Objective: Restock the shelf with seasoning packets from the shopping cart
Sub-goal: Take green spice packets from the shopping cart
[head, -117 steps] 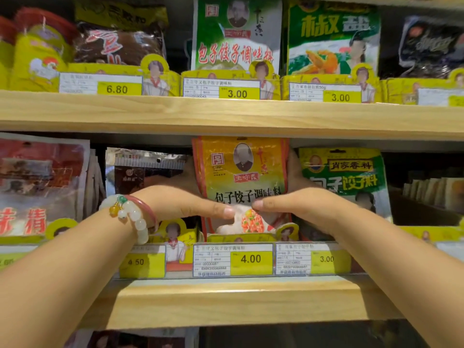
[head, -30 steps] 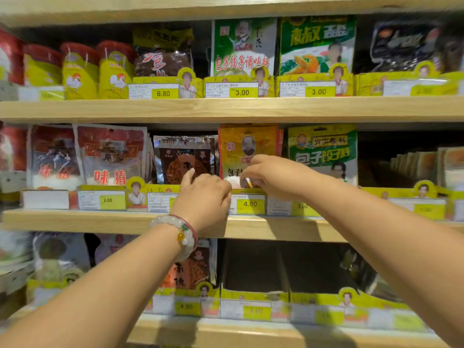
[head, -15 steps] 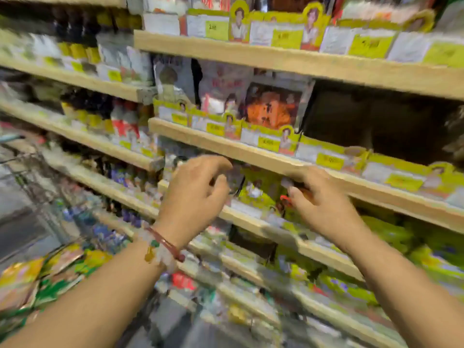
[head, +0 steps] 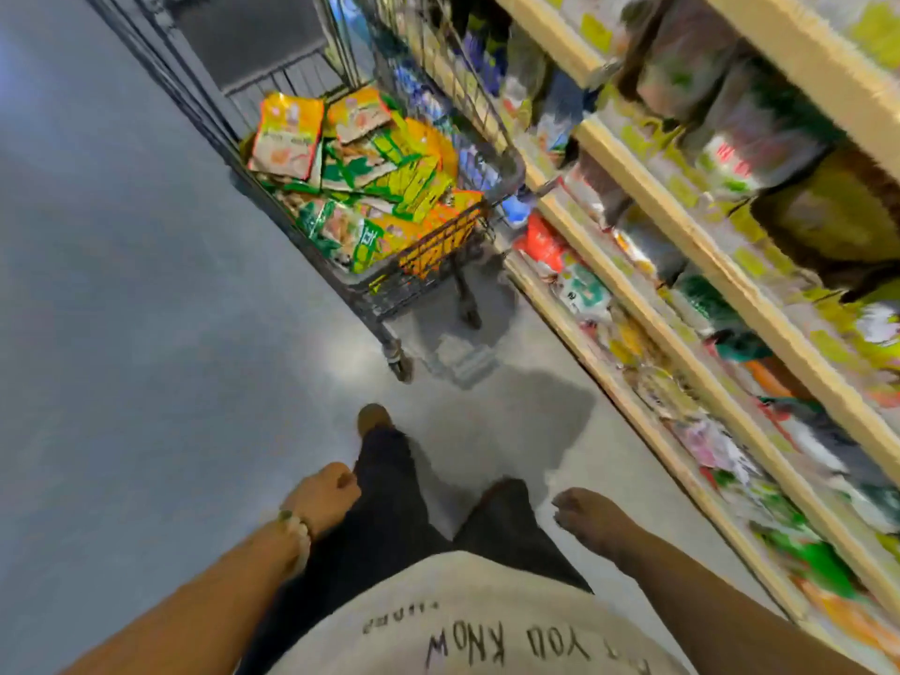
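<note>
The wire shopping cart (head: pixel 389 290) stands ahead of me, close beside the shelves. Inside it lies a heap of seasoning packets (head: pixel 375 187) in yellow, orange and green. The wooden shelf unit (head: pixel 721 270) runs along the right, its goods blurred. My left hand (head: pixel 324 499), with a bead bracelet at the wrist, hangs by my left leg with its fingers curled and holds nothing. My right hand (head: pixel 587 518) hangs by my right leg, fingers loosely bent, and is also empty. Both hands are well short of the cart.
Grey floor (head: pixel 146 333) spreads to the left of the cart and between me and it. My dark trouser legs and shoes (head: pixel 375 421) point toward the cart. Lower shelves on the right carry packed goods down to floor level.
Both hands have left the shelf and dropped to my sides, empty. My view has swung down and left from the shelf face to the floor and the cart.
</note>
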